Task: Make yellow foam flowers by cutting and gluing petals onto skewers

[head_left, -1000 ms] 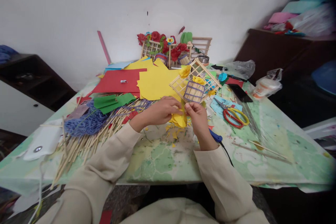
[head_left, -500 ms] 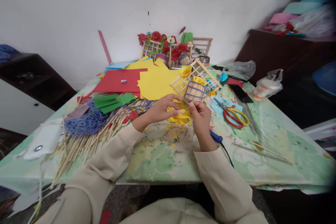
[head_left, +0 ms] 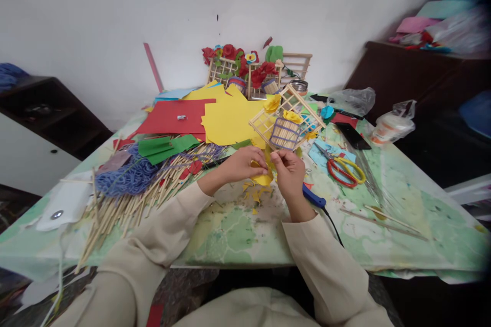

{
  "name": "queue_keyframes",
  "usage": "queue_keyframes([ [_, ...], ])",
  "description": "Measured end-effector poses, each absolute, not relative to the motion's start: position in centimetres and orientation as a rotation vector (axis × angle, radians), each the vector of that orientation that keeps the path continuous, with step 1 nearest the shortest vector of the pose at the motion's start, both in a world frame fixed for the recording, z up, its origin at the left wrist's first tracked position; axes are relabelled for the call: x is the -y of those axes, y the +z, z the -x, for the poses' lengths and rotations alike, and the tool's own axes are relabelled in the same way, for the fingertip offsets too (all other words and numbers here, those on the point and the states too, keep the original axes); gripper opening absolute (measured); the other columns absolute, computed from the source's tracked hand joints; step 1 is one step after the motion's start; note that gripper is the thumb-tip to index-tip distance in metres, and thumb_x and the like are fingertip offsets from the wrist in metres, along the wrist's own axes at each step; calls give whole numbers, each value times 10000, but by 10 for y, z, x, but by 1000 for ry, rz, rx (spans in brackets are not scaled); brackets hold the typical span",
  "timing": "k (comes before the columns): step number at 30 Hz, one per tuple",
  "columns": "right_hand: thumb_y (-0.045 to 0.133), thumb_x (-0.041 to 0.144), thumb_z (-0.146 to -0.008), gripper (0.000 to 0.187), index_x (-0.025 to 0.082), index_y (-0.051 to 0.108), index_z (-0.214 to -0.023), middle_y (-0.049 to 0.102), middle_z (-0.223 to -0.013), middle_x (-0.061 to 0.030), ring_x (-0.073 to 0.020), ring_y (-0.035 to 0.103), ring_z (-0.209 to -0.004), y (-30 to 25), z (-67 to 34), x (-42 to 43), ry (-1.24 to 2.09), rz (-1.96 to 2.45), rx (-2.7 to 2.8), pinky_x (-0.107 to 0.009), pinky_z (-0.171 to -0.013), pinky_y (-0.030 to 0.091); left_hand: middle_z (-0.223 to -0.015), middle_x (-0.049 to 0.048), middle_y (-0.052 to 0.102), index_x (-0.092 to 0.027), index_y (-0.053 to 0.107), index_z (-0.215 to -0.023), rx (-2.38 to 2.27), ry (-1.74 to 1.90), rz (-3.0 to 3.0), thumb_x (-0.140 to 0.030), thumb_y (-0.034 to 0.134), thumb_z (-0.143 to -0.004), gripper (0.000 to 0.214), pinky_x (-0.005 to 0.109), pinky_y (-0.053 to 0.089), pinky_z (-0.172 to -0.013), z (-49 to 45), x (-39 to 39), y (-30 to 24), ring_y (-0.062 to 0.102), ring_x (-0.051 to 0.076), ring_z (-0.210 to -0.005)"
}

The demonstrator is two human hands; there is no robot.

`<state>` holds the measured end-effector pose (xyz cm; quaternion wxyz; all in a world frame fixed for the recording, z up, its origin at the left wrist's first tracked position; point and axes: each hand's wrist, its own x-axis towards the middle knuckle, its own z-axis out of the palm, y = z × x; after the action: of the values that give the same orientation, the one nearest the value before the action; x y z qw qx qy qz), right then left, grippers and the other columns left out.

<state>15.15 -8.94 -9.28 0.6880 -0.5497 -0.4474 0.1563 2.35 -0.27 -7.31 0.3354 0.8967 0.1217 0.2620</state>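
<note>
Both my hands meet over the middle of the table around a small yellow paper piece (head_left: 263,177). My left hand (head_left: 242,162) has its fingers curled round the paper from the left. My right hand (head_left: 289,170) pinches its upper edge between thumb and fingertips. Yellow paper scraps (head_left: 254,196) lie on the table just below. Right behind my hands stands a wooden stick lattice frame (head_left: 287,116) with yellow paper flowers and a small stick basket (head_left: 284,134).
Yellow sheets (head_left: 229,118), a red sheet (head_left: 172,116) and green strips (head_left: 165,145) lie at the back left. Blue yarn (head_left: 126,177) and bamboo sticks (head_left: 126,204) fill the left. Red-and-yellow scissors (head_left: 344,169), a blue glue gun (head_left: 313,197) and a phone (head_left: 352,135) lie to the right.
My left hand's fingers were spread half a second ago and have now closed round the yellow paper. Both hands have drawn together slightly.
</note>
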Motion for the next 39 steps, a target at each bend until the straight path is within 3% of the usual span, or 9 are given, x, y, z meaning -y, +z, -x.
queue_keyframes([
  [11, 613, 359, -767, 209, 172, 584, -679, 515, -596, 42, -95, 442, -564, -101, -157, 83, 441, 1144, 934, -237, -576, 368, -782, 58, 668, -133, 683, -738, -391, 578, -2269, -367, 596, -785, 254, 244, 413, -714, -19, 5, -67, 579, 136, -732],
  [20, 580, 444, -766, 286, 165, 584, -703, 487, -553, 43, -92, 404, -508, -111, -157, 76, 650, 1206, 906, -229, -514, 340, -573, -8, 563, -108, 655, -650, -520, 304, -1648, -302, 669, -683, 196, 203, 347, -539, -20, 8, -69, 462, 76, -537],
  [24, 536, 365, -785, 335, 172, 589, -1054, 598, -904, -58, -153, 527, -739, -118, -158, 74, 394, 1311, 1003, -287, -652, 442, -639, 25, 625, -102, 669, -677, -567, 344, -1211, -225, 737, -578, 172, 217, 426, -599, -21, 8, -70, 528, 84, -563],
  [27, 537, 236, -753, 473, 239, 529, -1226, 520, -1162, -87, -203, 501, -980, -119, -158, 75, 47, 1368, 1237, -372, -826, 432, -697, 52, 664, -110, 675, -729, -578, 383, -1037, -204, 744, -568, 198, 240, 466, -627, -21, 5, -71, 566, 98, -587],
  [30, 520, 173, -740, 347, 250, 642, -1055, 538, -1133, -70, -222, 472, -1031, -118, -158, 76, -159, 1379, 1398, -410, -891, 392, -743, 60, 683, -134, 673, -779, -566, 389, -963, -203, 718, -605, 192, 244, 478, -621, -20, 4, -70, 583, 104, -603],
  [34, 513, 170, -762, 168, 214, 663, -825, 615, -908, -45, -204, 518, -901, -117, -161, 76, -218, 1334, 1432, -368, -809, 416, -748, 42, 673, -143, 659, -763, -550, 391, -961, -201, 686, -635, 143, 226, 462, -609, -20, 8, -67, 569, 89, -608],
  [39, 505, 254, -817, 181, 192, 626, -698, 618, -719, -27, -181, 542, -742, -113, -156, 78, -8, 1289, 1388, -335, -712, 426, -726, 27, 643, -133, 660, -753, -580, 545, -1113, -236, 722, -621, 179, 207, 407, -615, -22, 10, -65, 549, 79, -636],
])
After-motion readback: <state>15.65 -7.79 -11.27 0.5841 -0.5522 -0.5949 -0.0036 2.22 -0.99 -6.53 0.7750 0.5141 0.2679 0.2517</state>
